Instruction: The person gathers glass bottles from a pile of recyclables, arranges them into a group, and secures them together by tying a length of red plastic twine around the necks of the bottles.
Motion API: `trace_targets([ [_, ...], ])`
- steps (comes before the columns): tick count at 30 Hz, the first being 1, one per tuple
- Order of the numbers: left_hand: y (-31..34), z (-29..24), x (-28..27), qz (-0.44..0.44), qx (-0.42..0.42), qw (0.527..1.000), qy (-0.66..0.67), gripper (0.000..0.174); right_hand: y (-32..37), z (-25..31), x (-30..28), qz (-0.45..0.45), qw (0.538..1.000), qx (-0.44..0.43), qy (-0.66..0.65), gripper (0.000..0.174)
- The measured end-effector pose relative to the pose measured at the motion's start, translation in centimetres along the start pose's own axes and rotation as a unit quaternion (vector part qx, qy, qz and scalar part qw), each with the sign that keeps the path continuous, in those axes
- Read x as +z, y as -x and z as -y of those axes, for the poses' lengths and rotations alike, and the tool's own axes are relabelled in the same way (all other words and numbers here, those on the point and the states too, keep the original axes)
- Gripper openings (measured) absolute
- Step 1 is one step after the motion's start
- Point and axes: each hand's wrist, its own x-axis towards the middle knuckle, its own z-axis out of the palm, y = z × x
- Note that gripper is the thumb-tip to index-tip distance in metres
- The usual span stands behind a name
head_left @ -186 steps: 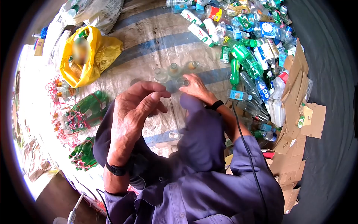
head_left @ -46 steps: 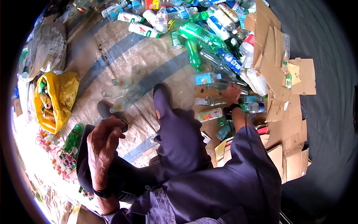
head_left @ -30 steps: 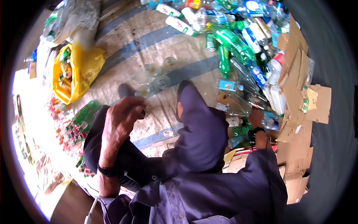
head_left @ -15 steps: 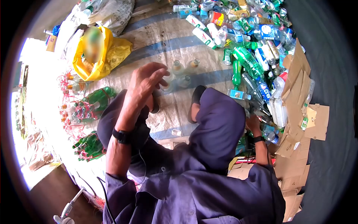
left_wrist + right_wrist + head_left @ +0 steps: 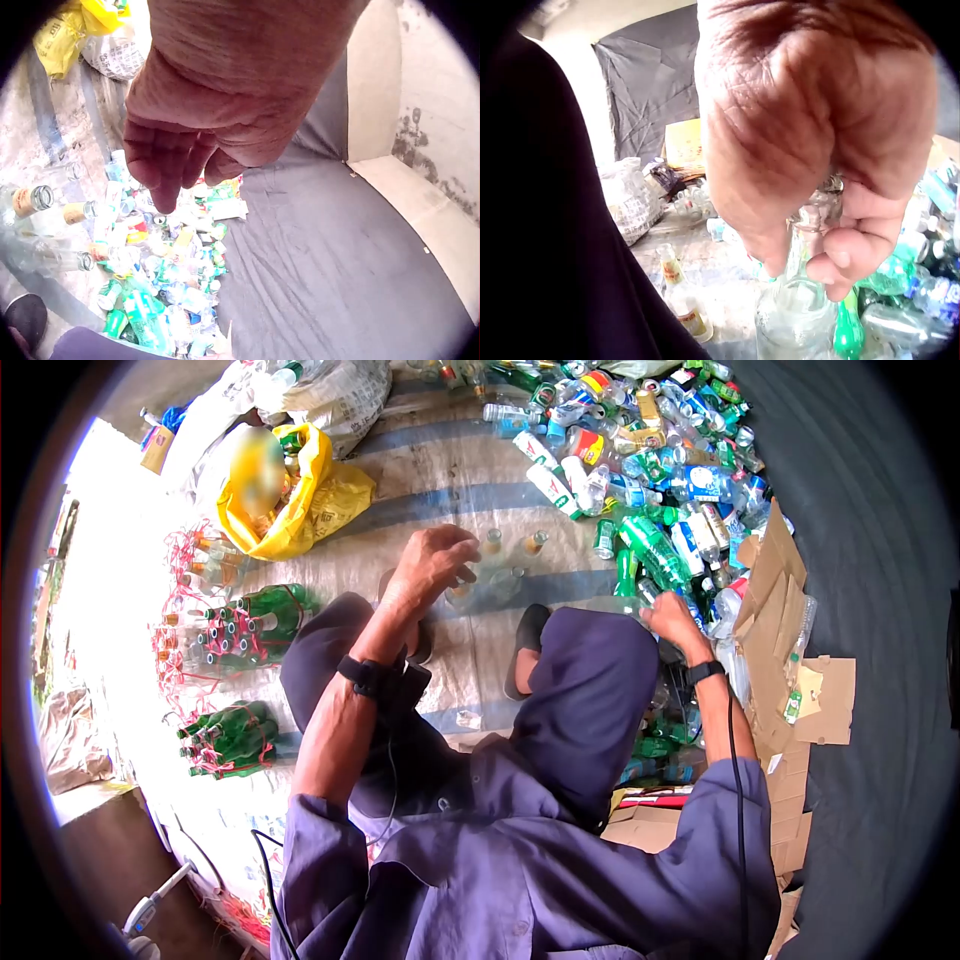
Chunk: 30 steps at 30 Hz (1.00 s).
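A clear glass bottle (image 5: 799, 319) hangs below my right hand (image 5: 817, 142), whose thumb and fingers are curled round its neck in the right wrist view. In the head view that right hand (image 5: 675, 622) is just above and beyond the right knee, and the bottle is faint there. My left hand (image 5: 435, 565) hangs in the air, loosely bent, holding nothing. Several clear glass bottles (image 5: 507, 582) stand on the mat beside it. The left wrist view shows the left hand (image 5: 217, 120) to the right of these bottles (image 5: 64, 259).
Plastic bottles and cans (image 5: 650, 545) lie piled at the right, bordered by cardboard (image 5: 775, 620). A yellow bag (image 5: 310, 500) is at the upper left. Green bottles (image 5: 240, 735) tied with pink string lie at the left. A black cable (image 5: 740, 810) runs down the right arm.
My right hand has risen from among the bottles beside the right knee and now shows a glass bottle in its grip. My left hand has shifted slightly right. The head view has moved a little.
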Motion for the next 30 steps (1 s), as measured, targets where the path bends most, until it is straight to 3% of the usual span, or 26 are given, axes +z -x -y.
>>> trace_targets([
  [2,0.2,-0.4,0.1,-0.012,-0.071,0.996,0.052,0.031,-0.9,2.8,-2.2,-0.014,0.999,-0.029,0.007,0.037],
  [5,0.3,-0.1,-0.1,-0.011,-0.043,0.998,0.052,0.032,-1.9,8.1,-6.0,0.074,0.995,-0.008,0.072,0.036],
  [6,0.2,0.0,-0.2,-0.013,-0.043,0.998,0.052,0.032,-2.7,8.3,-5.8,0.074,0.995,-0.009,0.072,0.036],
  [8,0.0,0.2,-0.7,-0.007,-0.065,0.995,0.076,0.031,-4.2,8.3,-5.1,0.009,0.991,-0.113,0.073,0.034],
  [9,-0.1,0.1,-0.9,-0.007,-0.064,0.995,0.074,0.031,-3.3,11.1,-6.8,0.053,0.991,-0.080,0.090,0.034],
  [12,-0.5,0.0,-1.4,-0.008,-0.102,0.993,0.067,0.030,-4.7,12.7,-6.1,0.064,0.989,-0.099,0.094,0.037],
  [18,-1.3,2.3,-1.1,-0.025,-0.122,0.979,0.159,0.030,-8.0,13.3,1.0,0.070,0.992,-0.086,0.064,0.038],
  [21,-1.4,4.1,-0.2,-0.085,-0.123,0.959,0.241,0.029,-8.5,13.8,4.0,0.047,0.996,-0.068,0.017,0.035],
  [25,-1.8,8.9,0.4,-0.142,-0.142,0.940,0.274,0.028,-9.7,13.3,7.8,0.049,0.995,-0.083,-0.012,0.034],
  [29,-1.7,13.5,-0.3,-0.130,-0.139,0.930,0.314,0.029,-10.8,13.3,9.8,0.055,0.994,-0.094,-0.011,0.033],
  [30,-1.9,14.3,-0.4,-0.132,-0.153,0.926,0.318,0.028,-11.0,13.3,10.6,0.023,0.995,-0.098,-0.021,0.033],
])
